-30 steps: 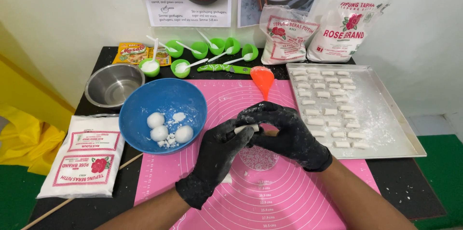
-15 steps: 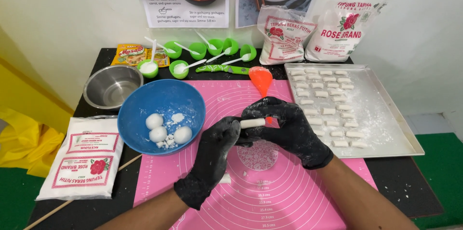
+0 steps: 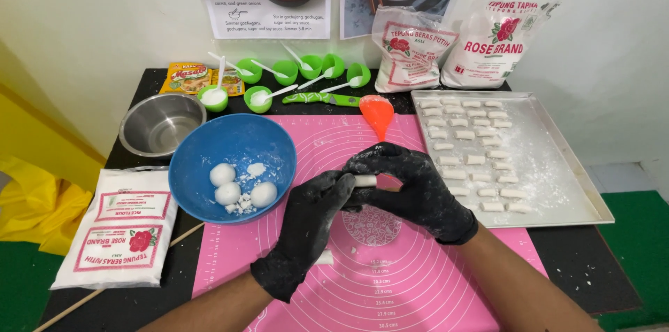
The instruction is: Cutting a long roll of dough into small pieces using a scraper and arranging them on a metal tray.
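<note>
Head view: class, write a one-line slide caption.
Two gloved hands, left hand and right hand, hold a small white dough piece above a pink mat.

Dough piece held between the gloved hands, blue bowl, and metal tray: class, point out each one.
Dough piece (image 3: 365,181), head view, its exposed white middle.
Blue bowl (image 3: 240,138), head view, bare inner wall.
Metal tray (image 3: 550,165), head view, floured bare base.

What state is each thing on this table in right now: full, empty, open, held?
Left hand: gloved, floury, pinching the dough piece.
Right hand: gloved, gripping the dough piece.
Dough piece: small white cylinder, held between both hands.
Blue bowl: holds three dough balls and crumbs.
Steel bowl: empty.
Metal tray: floured, rows of cut pieces along its left side.
Pink mat: flat, dusted.
Flour bag: lying flat.
</note>
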